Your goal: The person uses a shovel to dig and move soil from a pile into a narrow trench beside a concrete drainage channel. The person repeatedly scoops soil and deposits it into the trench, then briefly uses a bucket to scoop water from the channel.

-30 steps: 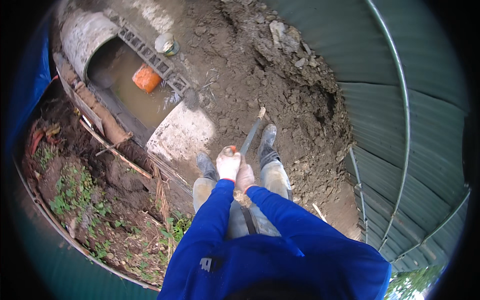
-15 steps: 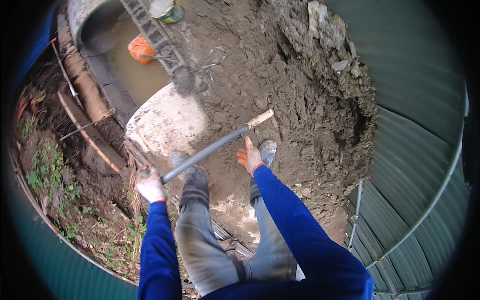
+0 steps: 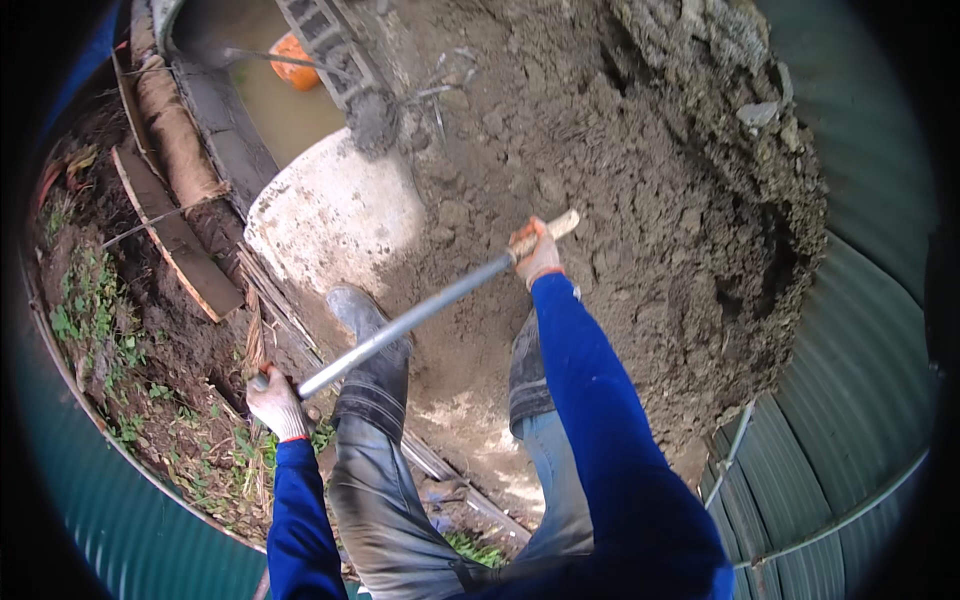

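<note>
A long grey metal pole (image 3: 405, 322) with a pale wooden end (image 3: 563, 225) slants across in front of my legs, its wooden end higher and to the right. My left hand (image 3: 275, 402), in a white knit glove, is closed round the pole's lower left end. Near the joint of metal and wood, my right hand (image 3: 538, 250) grips the pole, its glove orange on the fingers. Whether the pole carries a tool head cannot be made out. Below it show my muddy boots, the left boot (image 3: 355, 310) beside a pale, mud-spattered slab (image 3: 335, 220).
Loose brown soil (image 3: 660, 230) rises on the right toward green corrugated sheeting (image 3: 860, 380). Murky water (image 3: 265, 110) with an orange container (image 3: 294, 62) lies at the upper left, beside a muddy ladder-like frame (image 3: 330, 45). Boards (image 3: 180, 235) and weeds edge the left.
My right hand, open against the pole before, is now closed round it near the wooden end. My left hand has shifted left and down with the pole. The view has moved slightly.
</note>
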A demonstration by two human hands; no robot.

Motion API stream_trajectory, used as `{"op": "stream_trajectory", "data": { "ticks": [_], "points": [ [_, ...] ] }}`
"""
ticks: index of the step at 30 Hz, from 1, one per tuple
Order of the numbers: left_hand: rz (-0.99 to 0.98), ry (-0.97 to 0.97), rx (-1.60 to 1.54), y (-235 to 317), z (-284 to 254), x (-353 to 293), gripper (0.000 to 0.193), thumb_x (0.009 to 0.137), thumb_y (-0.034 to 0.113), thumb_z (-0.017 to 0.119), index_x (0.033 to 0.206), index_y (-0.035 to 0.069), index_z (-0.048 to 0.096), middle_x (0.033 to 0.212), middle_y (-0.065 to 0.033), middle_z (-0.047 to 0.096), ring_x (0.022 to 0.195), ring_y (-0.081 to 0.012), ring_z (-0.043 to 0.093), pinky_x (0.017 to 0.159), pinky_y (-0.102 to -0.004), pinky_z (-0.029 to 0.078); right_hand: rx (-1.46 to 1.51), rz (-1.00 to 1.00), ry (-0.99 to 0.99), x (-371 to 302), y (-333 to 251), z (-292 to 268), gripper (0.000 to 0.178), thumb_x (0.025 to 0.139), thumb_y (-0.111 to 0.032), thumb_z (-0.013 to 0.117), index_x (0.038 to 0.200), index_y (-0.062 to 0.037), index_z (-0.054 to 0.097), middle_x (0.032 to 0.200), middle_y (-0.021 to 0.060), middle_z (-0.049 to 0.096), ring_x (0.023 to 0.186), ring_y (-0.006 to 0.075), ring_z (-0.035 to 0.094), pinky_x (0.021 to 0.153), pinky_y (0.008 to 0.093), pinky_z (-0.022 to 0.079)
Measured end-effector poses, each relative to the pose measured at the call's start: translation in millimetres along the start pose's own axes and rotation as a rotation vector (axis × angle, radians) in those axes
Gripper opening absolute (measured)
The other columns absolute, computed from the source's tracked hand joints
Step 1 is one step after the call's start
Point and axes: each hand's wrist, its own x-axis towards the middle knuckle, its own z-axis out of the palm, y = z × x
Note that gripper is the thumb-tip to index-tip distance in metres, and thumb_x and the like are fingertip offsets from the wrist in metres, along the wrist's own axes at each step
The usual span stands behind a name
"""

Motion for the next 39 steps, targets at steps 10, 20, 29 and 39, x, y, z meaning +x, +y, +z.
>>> {"op": "stream_trajectory", "data": {
  "ticks": [10, 20, 29, 39],
  "points": [
    [-0.317, -0.066, -0.151, -133, -83, -94, 0.012, 0.085, 0.01, 0.07, 0.091, 0.001, 0.075, 0.077, -0.015, 0.073, 0.066, -0.025, 0.067, 0.067, -0.0416, 0.056, -0.124, 0.116, 0.162, -120, 46, -59, 0.016, 0.095, -0.018, 0.071, 0.089, -0.012, 0.058, 0.072, 0.0014, 0.054, 0.067, 0.0206, 0.055, 0.074, 0.0427, 0.055],
    [-0.537, 0.027, -0.469, -246, -265, -204, 0.009, 0.086, 0.005, 0.067, 0.09, -0.001, 0.073, 0.07, -0.0079, 0.069, 0.063, -0.0149, 0.064, 0.061, -0.0339, 0.052, -0.434, 0.235, 0.036, -320, 69, -80, 0.024, 0.094, -0.024, 0.068, 0.076, -0.0182, 0.053, 0.063, -0.0034, 0.056, 0.062, 0.0167, 0.056, 0.073, 0.0372, 0.052],
    [-0.735, -0.019, -0.584, -362, -325, -289, 0.008, 0.081, 0.007, 0.067, 0.086, 0.003, 0.072, 0.072, -0.0156, 0.069, 0.057, -0.0259, 0.066, 0.059, -0.0398, 0.053, -0.633, 0.128, 0.025, -427, 94, -88, 0.026, 0.095, -0.027, 0.063, 0.074, -0.0182, 0.051, 0.062, -0.0046, 0.052, 0.06, 0.0167, 0.054, 0.078, 0.0396, 0.054],
    [-0.872, 0.092, -0.676, -536, -384, -351, 0.01, 0.084, 0.005, 0.064, 0.089, 0.002, 0.072, 0.067, -0.0113, 0.068, 0.054, -0.0204, 0.066, 0.053, -0.0363, 0.052, -0.831, 0.085, -0.041, -578, 259, -78, 0.026, 0.097, -0.022, 0.064, 0.074, -0.0168, 0.053, 0.063, -0.0022, 0.054, 0.058, 0.017, 0.055, 0.07, 0.038, 0.056]
  ]
}}
